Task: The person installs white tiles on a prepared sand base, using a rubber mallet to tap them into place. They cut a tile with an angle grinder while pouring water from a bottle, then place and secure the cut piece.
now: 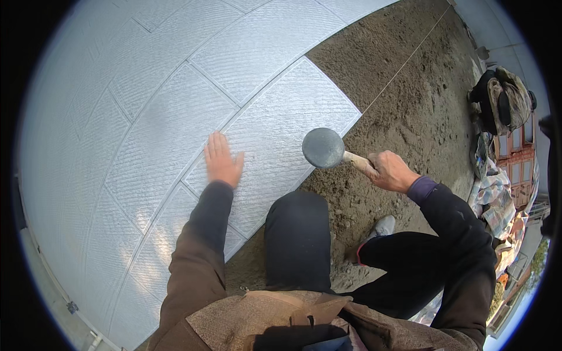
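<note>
My right hand [391,172] is closed round the pale handle of a rubber mallet [324,148]. The mallet's round dark-grey head hangs over the right edge of a light-grey ribbed paving slab [280,126]; whether it touches the slab I cannot tell. My left hand [223,161], a little blurred, rests palm down with fingers stretched and thumb apart, at the joint between that slab and its left neighbour [158,140]. Nothing shows in the left hand.
Bare sandy ground [410,76] borders the slabs on the right, with a taut string [405,60] running over it. A bag [503,102], red-brown crates [518,167] and a patterned cloth sheet [492,196] sit at the far right. My knee [297,234] is by the slab's near edge.
</note>
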Demonstrator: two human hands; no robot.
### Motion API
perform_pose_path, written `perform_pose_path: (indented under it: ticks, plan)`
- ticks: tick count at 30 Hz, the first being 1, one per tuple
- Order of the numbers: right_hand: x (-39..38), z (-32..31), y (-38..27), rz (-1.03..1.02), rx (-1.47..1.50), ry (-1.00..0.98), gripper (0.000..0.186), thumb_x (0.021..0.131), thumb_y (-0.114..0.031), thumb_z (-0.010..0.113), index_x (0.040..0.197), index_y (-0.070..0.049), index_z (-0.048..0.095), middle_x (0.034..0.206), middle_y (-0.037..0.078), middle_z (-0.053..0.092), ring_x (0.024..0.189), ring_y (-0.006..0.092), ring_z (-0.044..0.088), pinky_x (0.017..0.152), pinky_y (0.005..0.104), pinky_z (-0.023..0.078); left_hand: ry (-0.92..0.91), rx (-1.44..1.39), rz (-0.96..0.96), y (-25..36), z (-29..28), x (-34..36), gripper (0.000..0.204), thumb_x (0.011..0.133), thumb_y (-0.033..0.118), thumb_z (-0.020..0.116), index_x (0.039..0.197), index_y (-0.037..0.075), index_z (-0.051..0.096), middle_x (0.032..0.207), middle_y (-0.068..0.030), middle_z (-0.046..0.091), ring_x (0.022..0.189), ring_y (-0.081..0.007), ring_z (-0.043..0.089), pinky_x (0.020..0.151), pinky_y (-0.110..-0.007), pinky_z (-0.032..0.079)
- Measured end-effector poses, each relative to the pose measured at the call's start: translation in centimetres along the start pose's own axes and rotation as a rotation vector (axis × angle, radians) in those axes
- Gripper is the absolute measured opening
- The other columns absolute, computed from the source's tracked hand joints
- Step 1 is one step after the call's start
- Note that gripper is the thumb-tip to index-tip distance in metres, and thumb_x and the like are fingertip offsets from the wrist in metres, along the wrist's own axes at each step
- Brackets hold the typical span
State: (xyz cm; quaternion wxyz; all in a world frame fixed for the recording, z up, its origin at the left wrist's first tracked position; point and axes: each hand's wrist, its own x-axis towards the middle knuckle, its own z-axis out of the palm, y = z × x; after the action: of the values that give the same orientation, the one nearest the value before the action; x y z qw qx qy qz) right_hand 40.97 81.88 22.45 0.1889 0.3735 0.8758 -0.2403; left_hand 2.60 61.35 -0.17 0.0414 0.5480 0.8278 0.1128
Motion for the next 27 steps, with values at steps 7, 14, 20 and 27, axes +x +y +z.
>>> perform_pose_path:
  ticks: [7, 14, 20, 27]
  plan:
    - [-6.7, 4.9, 8.9, 0.246, 0.156, 0.16, 0.052, 0.103, -0.045, 0.064, 0.081, 0.003, 0.066, 0.072, 0.029, 0.063, 0.069, 0.0513, 0.063, 0.062, 0.055, 0.049, -0.007, 0.041, 0.011, 0.4, 0.4, 0.6, 0.084, 0.1, 0.04, 0.061, 0.159, -0.011, 0.031, 0.171, -0.026, 0.025, 0.161, -0.0382, 0.017, 0.131, -0.052, 0.012]
    - [-2.8, 14.9, 11.8, 0.29, 0.353, 0.408, 0.047, 0.103, -0.038, 0.065, 0.08, 0.002, 0.062, 0.068, 0.029, 0.059, 0.064, 0.049, 0.062, 0.057, 0.0524, 0.046, 0.021, 0.075, 0.05, 0.2, 0.9, 0.5, 0.082, 0.098, 0.033, 0.062, 0.158, -0.012, 0.03, 0.17, -0.0282, 0.024, 0.16, -0.0417, 0.019, 0.129, -0.056, 0.015]
    - [-1.2, 15.8, 11.4, 0.325, 0.451, 0.425, 0.051, 0.105, -0.042, 0.063, 0.075, -0.001, 0.055, 0.063, 0.026, 0.056, 0.061, 0.0485, 0.06, 0.056, 0.0524, 0.045, 0.01, 0.068, 0.077, 0.2, 0.9, 0.4, 0.078, 0.103, 0.03, 0.057, 0.161, -0.01, 0.025, 0.171, -0.0293, 0.022, 0.16, -0.0441, 0.018, 0.129, -0.057, 0.013]
    - [-1.5, 15.9, 11.8, 0.317, 0.473, 0.431, 0.048, 0.105, -0.037, 0.064, 0.079, 0.002, 0.056, 0.065, 0.027, 0.054, 0.058, 0.0464, 0.056, 0.054, 0.0488, 0.043, 0.047, 0.068, 0.124, -0.1, 1.3, 0.3, 0.077, 0.105, 0.031, 0.055, 0.163, -0.008, 0.022, 0.172, -0.0292, 0.02, 0.161, -0.044, 0.017, 0.129, -0.057, 0.012]
